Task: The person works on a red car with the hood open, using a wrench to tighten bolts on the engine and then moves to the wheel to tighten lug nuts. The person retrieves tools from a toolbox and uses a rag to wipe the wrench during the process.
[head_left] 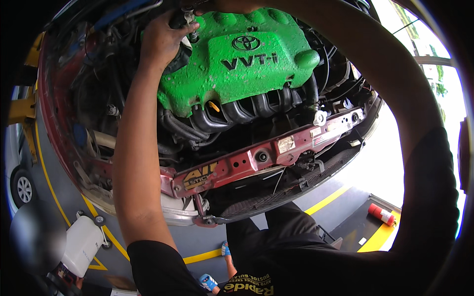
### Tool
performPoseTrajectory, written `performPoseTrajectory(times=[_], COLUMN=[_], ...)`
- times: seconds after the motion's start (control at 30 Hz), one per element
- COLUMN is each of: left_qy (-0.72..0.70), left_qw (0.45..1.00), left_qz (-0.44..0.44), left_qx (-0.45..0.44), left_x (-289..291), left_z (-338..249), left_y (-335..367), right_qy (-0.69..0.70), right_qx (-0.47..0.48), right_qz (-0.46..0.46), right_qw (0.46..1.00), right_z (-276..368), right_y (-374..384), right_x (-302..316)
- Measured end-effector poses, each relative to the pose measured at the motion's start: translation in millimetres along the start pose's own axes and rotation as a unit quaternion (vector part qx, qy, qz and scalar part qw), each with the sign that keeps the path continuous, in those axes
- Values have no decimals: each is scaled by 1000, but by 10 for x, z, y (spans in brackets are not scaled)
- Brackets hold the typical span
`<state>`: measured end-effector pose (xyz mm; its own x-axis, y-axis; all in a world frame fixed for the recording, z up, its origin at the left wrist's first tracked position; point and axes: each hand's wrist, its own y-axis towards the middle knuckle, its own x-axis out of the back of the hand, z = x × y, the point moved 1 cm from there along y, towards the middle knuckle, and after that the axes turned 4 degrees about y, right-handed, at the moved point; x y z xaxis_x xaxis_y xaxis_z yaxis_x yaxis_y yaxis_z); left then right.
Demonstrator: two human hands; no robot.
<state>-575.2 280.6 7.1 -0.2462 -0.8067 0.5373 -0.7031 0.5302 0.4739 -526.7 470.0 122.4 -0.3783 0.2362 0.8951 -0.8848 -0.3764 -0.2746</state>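
Observation:
A green, rough-painted engine cover (247, 69) fills the middle of the open engine bay. At its far left corner, my left hand (165, 39) is closed around a dark and metallic fitting (189, 17), whose exact kind I cannot make out. My right arm curves over the far side of the cover. At the top edge of the picture, my right hand (237, 5) is close to the same fitting, its fingers in shadow and partly cut off. Black intake pipes (237, 111) run along the cover's near side, with a yellow dipstick loop (213, 106) beside them.
A red front crossmember (237, 167) and a black bumper edge (296, 185) lie between me and the engine. The radiator cap (320, 118) sits at right. A fire extinguisher (381, 214) lies at lower right; a white wheeled machine (81, 244) stands at lower left.

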Motion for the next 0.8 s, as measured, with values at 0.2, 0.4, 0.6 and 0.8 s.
performPoseTrajectory(times=[0.2, 0.4, 0.6, 0.8], left_qy=[-34, -34, 55, 25], left_qw=[999, 999, 998, 999], left_qz=[20, 15, -6, 26], left_qx=[27, 13, -18, -17], left_x=[-25, -69, -104, -170], left_z=[61, 36, 58, 269], left_y=[7, -17, -39, 3], right_qy=[-92, -103, -183, -36], right_qx=[2, -63, -59, 15], right_qz=[29, -177, -15, -94], right_qw=[995, 977, 981, 995], right_z=[139, 380, 152, -83], right_y=[-45, -132, 223, -8], right_x=[227, -149, -194, -151])
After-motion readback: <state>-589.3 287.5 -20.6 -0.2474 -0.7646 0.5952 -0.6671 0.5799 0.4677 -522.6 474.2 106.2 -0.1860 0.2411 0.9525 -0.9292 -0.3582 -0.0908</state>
